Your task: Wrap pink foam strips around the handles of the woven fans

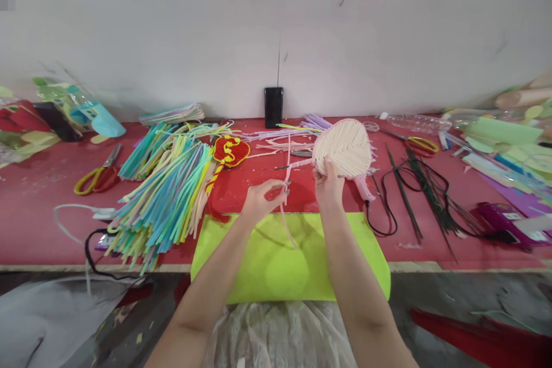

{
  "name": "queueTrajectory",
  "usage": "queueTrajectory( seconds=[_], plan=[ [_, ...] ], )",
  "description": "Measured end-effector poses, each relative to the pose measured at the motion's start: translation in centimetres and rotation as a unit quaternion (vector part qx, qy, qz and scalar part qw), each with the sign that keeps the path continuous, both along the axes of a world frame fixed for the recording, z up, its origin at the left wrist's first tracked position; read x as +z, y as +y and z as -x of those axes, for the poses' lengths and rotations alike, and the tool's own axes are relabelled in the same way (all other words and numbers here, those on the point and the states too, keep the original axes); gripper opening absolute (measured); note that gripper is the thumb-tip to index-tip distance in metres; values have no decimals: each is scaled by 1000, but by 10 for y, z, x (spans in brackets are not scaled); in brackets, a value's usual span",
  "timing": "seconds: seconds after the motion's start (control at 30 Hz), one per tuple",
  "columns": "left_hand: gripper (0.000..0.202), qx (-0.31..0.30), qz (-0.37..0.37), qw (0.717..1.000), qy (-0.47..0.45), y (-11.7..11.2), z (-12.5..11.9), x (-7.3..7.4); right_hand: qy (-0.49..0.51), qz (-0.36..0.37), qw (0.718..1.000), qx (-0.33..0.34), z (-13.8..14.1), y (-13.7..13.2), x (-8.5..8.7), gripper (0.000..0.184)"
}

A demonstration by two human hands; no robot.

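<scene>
Cream Hand Fan (345, 148) Held Above a Red Tabletop (38, 195)

The cream hand fan, ribbed in slanting rows and edged in pink, was right of the frame's center, its pink-wrapped handle (301, 163) pointing left. The right hand (330, 184) gripped it at the lower left edge, the thumb pressed on the face. Just left of it, near the center, the left hand (261, 198) pinched a pink pipe cleaner (285, 223) between thumb and fingers; the strip ran upward past the handle's end and hung down over a yellow-green mat (233, 276) at the lower center.

Left of center lay a red-and-yellow ornament (232, 151), beside a large heap of multicolored pipe cleaners (166, 190). 2 pairs of scissors showed: yellow-and-red scissors (98, 175) at the left and yellow-handled scissors (420, 145) at the right. A black smartphone (273, 107) stood upright against the white partition (181, 52) at upper center.

A pink glue gun (364, 188), partly hidden by the fan, lay right of the right hand with its black cord trailing right. Further right were dark green stems (431, 195), and a purple device (504, 221) sat near the right edge. A clear plastic bottle (416, 122) lay above them, along the foot of the partition.
</scene>
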State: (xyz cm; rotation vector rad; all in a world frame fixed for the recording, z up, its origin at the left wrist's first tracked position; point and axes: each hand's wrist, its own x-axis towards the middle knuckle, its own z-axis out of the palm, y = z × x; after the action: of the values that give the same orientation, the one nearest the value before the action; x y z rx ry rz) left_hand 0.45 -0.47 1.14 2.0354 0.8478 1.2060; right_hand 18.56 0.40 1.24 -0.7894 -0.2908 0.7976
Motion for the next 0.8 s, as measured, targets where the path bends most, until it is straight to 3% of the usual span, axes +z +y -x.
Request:
queueTrajectory(
  seconds=[0.2,0.37,0.6,0.8],
  plan=[
    [15,20,113,988,-100,6,-6,-5,-4,6,1000,11,2,0,0,35],
    [14,9,139,982,-125,7,-6,-4,-5,3,999,39,4,-1,1,29],
    [15,41,120,986,-110,11,-4,-8,11,6,994,109,6,-3,2,31],
    [11,112,-13,991,-69,7,1,2,-25,-10,990,139,6,-9,6,29]
  ],
)
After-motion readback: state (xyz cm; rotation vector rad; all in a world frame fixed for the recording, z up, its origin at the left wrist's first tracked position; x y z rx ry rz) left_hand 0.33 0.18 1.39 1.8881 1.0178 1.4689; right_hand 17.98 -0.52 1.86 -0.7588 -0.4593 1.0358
